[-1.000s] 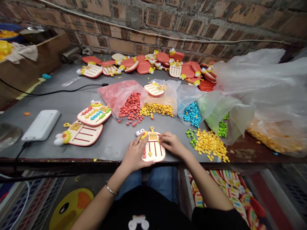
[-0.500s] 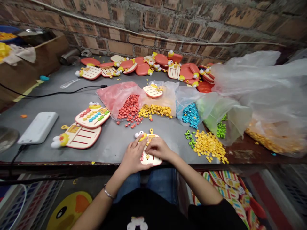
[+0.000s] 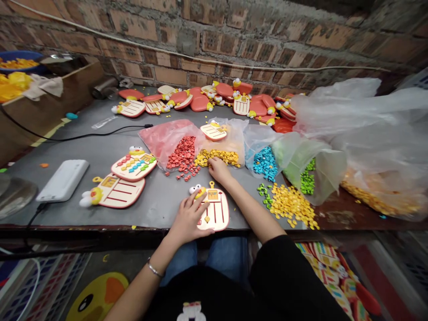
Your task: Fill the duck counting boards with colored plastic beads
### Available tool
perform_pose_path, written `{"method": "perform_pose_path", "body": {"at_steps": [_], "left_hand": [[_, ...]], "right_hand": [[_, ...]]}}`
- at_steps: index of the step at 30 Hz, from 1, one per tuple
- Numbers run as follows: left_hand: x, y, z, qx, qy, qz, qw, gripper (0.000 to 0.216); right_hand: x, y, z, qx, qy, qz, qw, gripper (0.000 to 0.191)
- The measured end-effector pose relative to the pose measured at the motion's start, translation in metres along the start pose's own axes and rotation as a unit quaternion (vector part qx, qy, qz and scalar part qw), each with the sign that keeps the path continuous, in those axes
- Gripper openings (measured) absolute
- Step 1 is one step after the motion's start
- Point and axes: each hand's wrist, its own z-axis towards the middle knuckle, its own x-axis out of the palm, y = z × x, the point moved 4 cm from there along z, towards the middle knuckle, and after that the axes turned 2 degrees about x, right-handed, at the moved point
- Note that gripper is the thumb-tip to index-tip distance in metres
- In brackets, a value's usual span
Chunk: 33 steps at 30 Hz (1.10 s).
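Observation:
My left hand (image 3: pixel 189 217) holds a cream duck-headed toy board (image 3: pixel 221 216) at the table's front edge. Its fingers lie over the board's left side, and the thumb is at the lower edge. One yellow bead (image 3: pixel 207 219) sits in a slot, and red pieces show partly beneath the fingers. My right hand (image 3: pixel 219 170) reaches the front of a yellow bead pile (image 3: pixel 227 157), its fingers curled and the tips hard to see. Left of that pile are red beads (image 3: pixel 182 154); to the right are blue beads (image 3: pixel 265 163).
Green beads (image 3: pixel 308 177) and loose yellow beads (image 3: pixel 293 206) lie to the right. A filled toy board (image 3: pixel 134 167) overlaps another board (image 3: pixel 122 196) on the left, near a white power bank (image 3: pixel 63 180). More boards (image 3: pixel 200 102) lie along the brick wall.
My right hand has moved from the toy board forward to the yellow bead pile. My left hand stays on the board. The view has shifted slightly.

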Motion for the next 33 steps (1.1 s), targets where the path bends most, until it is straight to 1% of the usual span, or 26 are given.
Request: {"method": "perform_pose_path", "body": {"at_steps": [2,4,6,9,11,13,15,18,21,23,26,28,33], "left_hand": [[0.001,0.001,0.000,-0.007,0.000,-0.008,1.000,0.085],[0.001,0.001,0.000,-0.012,0.001,-0.014,1.000,0.089],[0.001,0.001,0.000,-0.008,0.001,-0.017,1.000,0.085],[0.000,0.001,0.000,0.000,-0.004,-0.021,1.000,0.079],[-0.001,0.000,0.000,0.003,-0.005,-0.022,1.000,0.072],[-0.002,0.000,0.000,0.008,-0.004,-0.023,1.000,0.062],[-0.002,0.000,0.000,0.014,-0.004,-0.024,1.000,0.054],[-0.002,0.000,-0.001,0.024,0.000,-0.021,0.999,0.048],[0.000,0.000,0.000,0.028,0.003,-0.019,0.999,0.050],[0.000,0.000,0.000,0.025,0.006,-0.017,1.000,0.053],[0.000,0.000,0.001,0.015,0.014,-0.012,1.000,0.055],[0.000,0.000,0.001,0.010,0.018,-0.011,1.000,0.054],[0.000,0.000,0.002,0.003,0.017,-0.016,1.000,0.057]], "right_hand": [[-0.007,-0.004,-0.006,-0.005,-0.029,0.028,0.999,0.026],[-0.019,-0.012,-0.018,-0.007,-0.064,0.084,0.994,0.025],[-0.031,-0.020,-0.034,0.000,-0.085,0.145,0.986,0.022],[-0.043,-0.027,-0.061,0.033,-0.095,0.227,0.969,0.015],[-0.047,-0.024,-0.080,0.049,-0.088,0.271,0.957,0.011],[-0.047,-0.015,-0.099,0.046,-0.069,0.294,0.952,0.013],[-0.046,-0.004,-0.114,0.024,-0.044,0.283,0.958,0.014],[-0.042,0.007,-0.128,-0.034,-0.022,0.199,0.979,0.014],[-0.035,0.009,-0.132,-0.075,-0.033,0.102,0.991,0.014],[-0.031,0.008,-0.133,-0.084,-0.040,0.078,0.993,0.016],[-0.029,0.006,-0.135,-0.080,-0.041,0.094,0.991,0.018],[-0.031,0.006,-0.139,-0.064,-0.036,0.122,0.990,0.016],[-0.034,0.007,-0.147,-0.039,0.034,0.205,0.977,0.013]]}}
